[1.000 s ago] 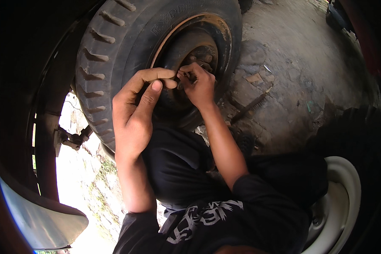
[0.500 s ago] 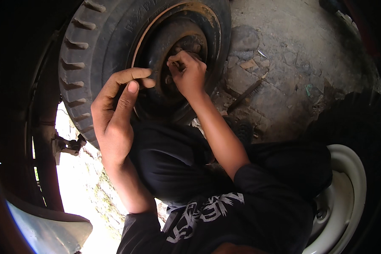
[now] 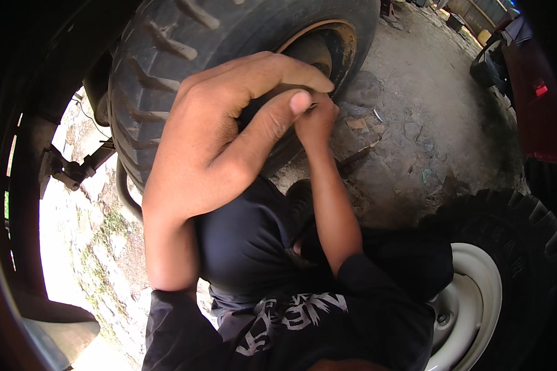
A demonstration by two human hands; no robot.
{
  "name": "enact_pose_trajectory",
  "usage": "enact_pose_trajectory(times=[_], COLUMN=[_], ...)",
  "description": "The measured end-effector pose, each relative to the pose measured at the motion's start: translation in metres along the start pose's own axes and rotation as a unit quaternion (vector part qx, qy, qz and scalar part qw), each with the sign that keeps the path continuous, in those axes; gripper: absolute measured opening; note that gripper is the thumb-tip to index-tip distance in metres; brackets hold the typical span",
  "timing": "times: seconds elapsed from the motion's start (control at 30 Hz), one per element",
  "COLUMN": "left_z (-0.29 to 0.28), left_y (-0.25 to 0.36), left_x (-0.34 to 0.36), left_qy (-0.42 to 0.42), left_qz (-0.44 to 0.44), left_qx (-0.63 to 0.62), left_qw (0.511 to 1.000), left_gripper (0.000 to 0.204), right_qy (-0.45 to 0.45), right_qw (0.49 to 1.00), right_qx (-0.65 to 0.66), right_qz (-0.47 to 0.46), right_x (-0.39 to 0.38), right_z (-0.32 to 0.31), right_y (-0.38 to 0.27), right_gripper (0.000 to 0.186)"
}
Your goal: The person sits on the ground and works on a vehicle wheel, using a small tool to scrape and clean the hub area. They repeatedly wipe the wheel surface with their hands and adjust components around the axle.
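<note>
My left hand (image 3: 198, 136) is raised close in front of me, large in the picture. Its forefinger and thumb curve forward, with a gap between them and nothing visible in it. Just beyond the thumb tip, my right hand (image 3: 316, 123) looks closed; its fingertips are mostly covered by the left hand, so what they hold, if anything, is hidden. Behind both hands stands a big black tyre (image 3: 161, 93) with chunky tread. Its dark, rusty-edged wheel rim (image 3: 346, 46) shows past my left fingers, while most of the hub is covered.
Another tyre (image 3: 520, 247) with a cream wheel rim (image 3: 492, 290) stands at the lower right. Rough concrete ground (image 3: 427, 111) carries scraps and a thin stick (image 3: 359, 151). A dark red vehicle part (image 3: 532, 93) is at the far right. Dark metal frame parts (image 3: 74, 170) flank the left side.
Both hands have left the hub and come together. My left hand has risen nearer and moved right; my right hand has drawn back toward it. The view has shifted.
</note>
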State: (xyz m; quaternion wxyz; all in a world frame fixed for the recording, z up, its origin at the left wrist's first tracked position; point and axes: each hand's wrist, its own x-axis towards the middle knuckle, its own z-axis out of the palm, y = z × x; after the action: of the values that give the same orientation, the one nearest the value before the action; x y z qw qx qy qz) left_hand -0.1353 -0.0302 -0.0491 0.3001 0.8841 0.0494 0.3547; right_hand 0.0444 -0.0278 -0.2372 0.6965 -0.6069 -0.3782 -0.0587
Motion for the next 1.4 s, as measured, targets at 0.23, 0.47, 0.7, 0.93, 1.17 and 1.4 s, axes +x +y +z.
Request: enact_pose_trajectory(times=[0.23, 0.47, 0.7, 0.93, 1.17, 1.4], left_z=[-0.023, -0.026, -0.02, -0.01, -0.013, -0.013], left_y=[-0.017, -0.027, -0.027, -0.032, -0.025, -0.022], left_x=[-0.006, -0.015, -0.002, -0.002, -0.003, -0.019], left_qy=[0.041, 0.047, 0.076, 0.092, 0.109, 0.08], left_qz=[0.046, 0.106, 0.099, 0.154, 0.145, 0.086], left_qx=[-0.092, -0.07, -0.061, -0.046, -0.009, 0.039], left_qw=[0.994, 0.991, 0.99, 0.983, 0.983, 0.992], left_gripper=[0.023, 0.022, 0.019, 0.02, 0.02, 0.018], right_qy=[-0.045, -0.034, -0.033, -0.009, -0.018, -0.017], right_qw=[0.992, 0.947, 0.983, 0.991, 0.996, 0.998], right_qx=[0.055, 0.185, 0.057, -0.073, -0.02, 0.017], right_qz=[0.106, 0.261, 0.168, 0.109, 0.083, 0.058], right_x=[0.018, 0.032, 0.032, 0.027, 0.017, 0.003], right_z=[0.0, 0.002, 0.009, -0.001, 0.005, 0.014], right_y=[0.008, 0.009, 0.011, -0.026, 0.004, 0.019], right_gripper=[0.012, 0.015, 0.016, 0.013, 0.014, 0.013])
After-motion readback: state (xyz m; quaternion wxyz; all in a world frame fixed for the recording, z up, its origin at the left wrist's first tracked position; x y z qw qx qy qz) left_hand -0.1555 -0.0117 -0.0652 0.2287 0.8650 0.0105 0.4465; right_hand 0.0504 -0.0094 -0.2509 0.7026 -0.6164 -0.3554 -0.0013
